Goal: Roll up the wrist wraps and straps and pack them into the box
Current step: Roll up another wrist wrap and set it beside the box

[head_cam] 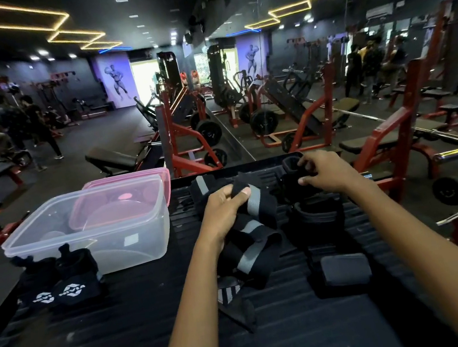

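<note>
My left hand (pixel 224 209) is curled around the black wrist wrap with the grey stripe (pixel 255 228), thumb on top pinching a folded end of it against the fingers. The wrap lies loose and unrolled on the dark surface (pixel 127 337); its long axis runs roughly from the far side toward me, the grey stripe bending back and forth over the folds, and the near end trails down to a striped tail (pixel 229 292) close to my left forearm.

My right hand (pixel 324 171) reaches farther out, its fingers bent and closing on a black strap (pixel 291 164) at the far edge of the surface. That strap's end curls upward in a loop just left of my fingertips. I cannot tell how firmly it is gripped, but the fingers plainly pinch the fabric.

Below the right hand sits a dark heap of more black straps (pixel 317 213), and nearer to me a black pad (pixel 344 270) lies flat beside my right forearm.

The clear plastic box (pixel 91 232) stands open on the left part of the surface, well apart from both hands. A pink lid (pixel 130 177) rests behind it, partly seen through the clear wall. Just in front of the box, two black wraps with white logos (pixel 57 288) lie side by side, touching each other, their logo ends turned toward me.
</note>
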